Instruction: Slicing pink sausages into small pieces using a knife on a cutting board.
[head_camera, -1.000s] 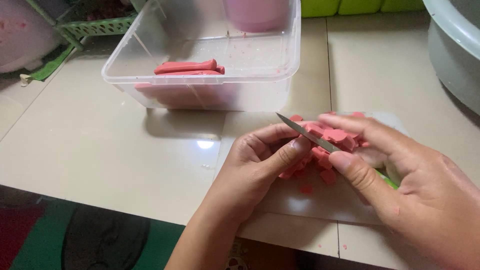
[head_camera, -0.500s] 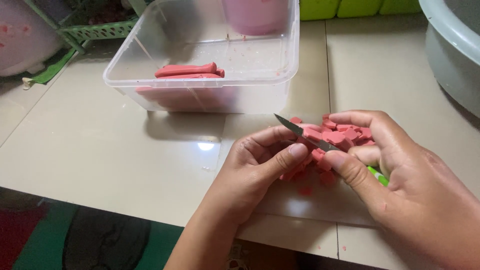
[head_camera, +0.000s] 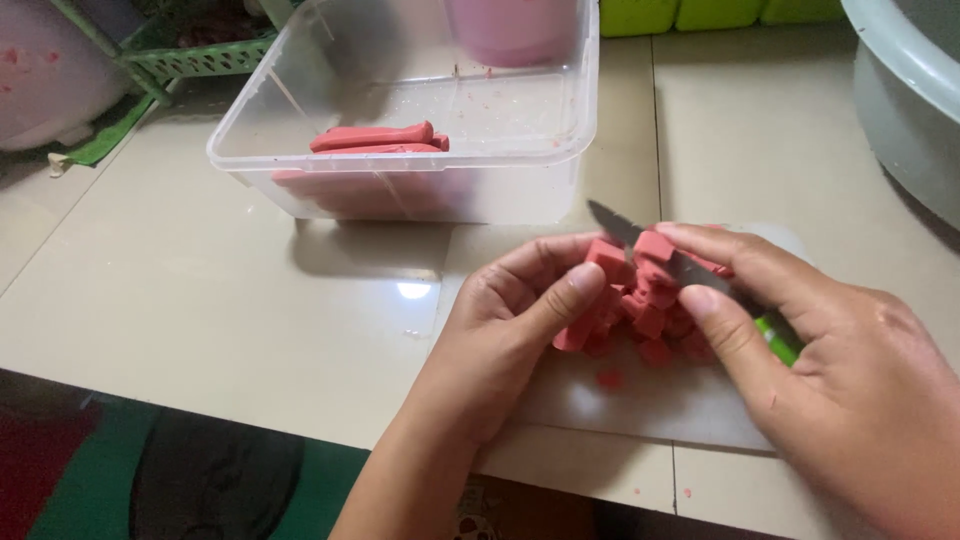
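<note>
My right hand (head_camera: 840, 370) grips a small knife (head_camera: 640, 245) with a green handle, its blade pointing up and left over a heap of pink-red cut chunks (head_camera: 650, 300). My left hand (head_camera: 510, 320) cups the heap from the left, thumb pressed against the chunks. The chunks lie on a translucent white cutting board (head_camera: 640, 400). Behind it stands a clear plastic tub (head_camera: 400, 190) holding long pink-red sticks (head_camera: 375, 137).
A grey basin (head_camera: 900, 90) sits at the right edge. A green basket (head_camera: 190, 55) and a pink container are at the far left. Green boxes (head_camera: 700, 12) line the back. The tiled counter's front edge (head_camera: 250, 410) drops to dark floor.
Both hands have pushed the chunks closer into a heap. The knife has shifted slightly right and its blade now rests over the pile.
</note>
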